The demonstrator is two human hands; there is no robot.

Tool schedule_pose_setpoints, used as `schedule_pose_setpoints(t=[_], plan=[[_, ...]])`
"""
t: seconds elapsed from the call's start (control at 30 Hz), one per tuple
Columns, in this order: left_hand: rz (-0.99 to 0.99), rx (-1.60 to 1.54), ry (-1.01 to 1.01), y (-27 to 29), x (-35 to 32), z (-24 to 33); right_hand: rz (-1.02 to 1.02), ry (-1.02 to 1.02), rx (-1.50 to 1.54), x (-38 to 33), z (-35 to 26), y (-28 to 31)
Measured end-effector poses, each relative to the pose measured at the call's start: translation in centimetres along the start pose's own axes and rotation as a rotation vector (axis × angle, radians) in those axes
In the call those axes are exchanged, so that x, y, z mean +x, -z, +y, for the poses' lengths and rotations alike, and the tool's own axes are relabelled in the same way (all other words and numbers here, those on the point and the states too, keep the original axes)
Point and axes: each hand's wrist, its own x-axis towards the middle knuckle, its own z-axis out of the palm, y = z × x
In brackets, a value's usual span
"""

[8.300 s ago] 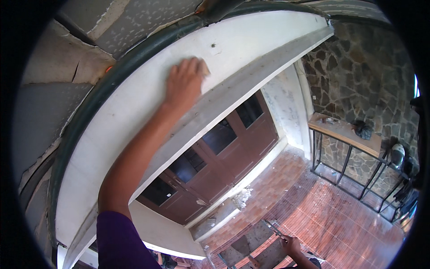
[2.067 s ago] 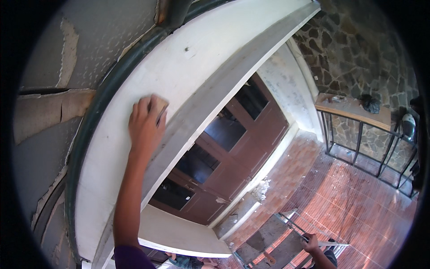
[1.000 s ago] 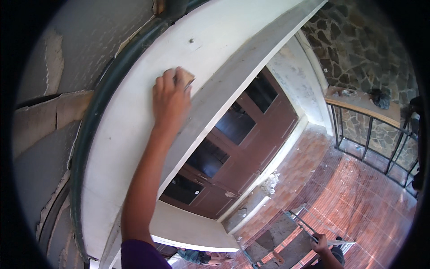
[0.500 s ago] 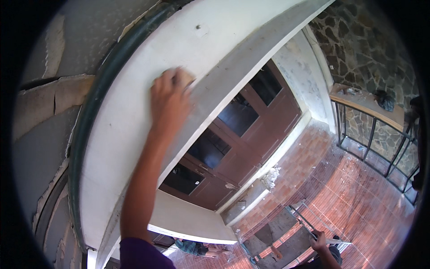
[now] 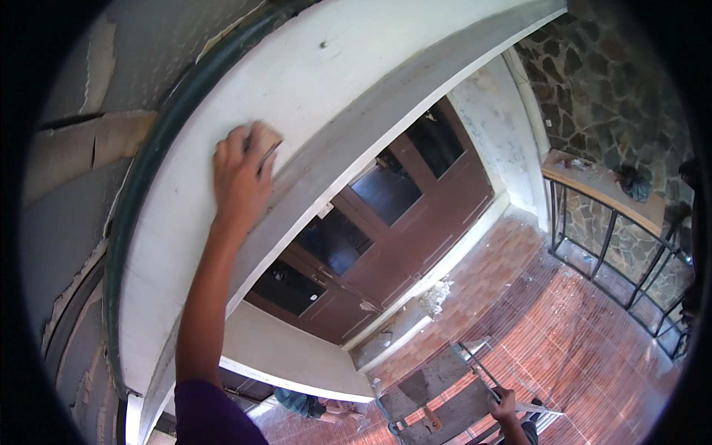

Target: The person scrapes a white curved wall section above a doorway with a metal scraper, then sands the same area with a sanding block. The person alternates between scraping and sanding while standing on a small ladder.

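Observation:
My left hand (image 5: 242, 174), its arm stretched up in a purple sleeve, is closed on a small brown sanding block (image 5: 266, 139) with a dark edge. The block lies against the white face of a curved beam (image 5: 311, 81), beside its grey lower strip. Lower right, my right hand (image 5: 503, 405) is wrapped round a thin metal rail (image 5: 478, 363) of a scaffold. On the grey scaffold platform (image 5: 445, 367) below lies a broad scraper (image 5: 420, 393) with a wooden handle.
A dark green pipe (image 5: 148, 170) follows the beam's upper edge, beside torn ceiling boards (image 5: 122, 137). Far below are brown glazed doors (image 5: 415, 222), a rubble heap (image 5: 436, 297) and a red tiled floor (image 5: 564, 334). A black railing (image 5: 601, 245) stands right. Another person (image 5: 304, 404) is at the bottom.
My left hand has slid the block leftward along the beam. The whole view has shifted slightly, so the doors and floor appear further left. My right hand still grips the rail.

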Motion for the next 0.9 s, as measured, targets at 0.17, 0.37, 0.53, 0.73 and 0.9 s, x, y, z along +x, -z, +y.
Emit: schedule_pose_setpoints(t=[0.17,0.37,0.53,0.73,0.9], plan=[[0.172,-0.034,-0.163,-2.9,5.1,1.4,-0.001,-0.037,0.053,0.1,-0.4,0.4],[0.048,-0.034,-0.091,-1.2,2.9,1.4,0.027,-0.026,0.014,-0.1,-0.8,0.5],[0.045,0.006,-0.057,-0.9,4.7,2.5,0.02,-0.053,0.021,-0.1,-1.1,0.2],[0.037,-0.043,-0.063,-1.3,3.4,1.7,0.001,-0.069,-0.025,-0.3,-1.2,0.1],[0.051,-0.007,-0.089,0.3,2.1,-0.1,-0.01,-0.088,-0.003,0.0,-1.4,0.3]])
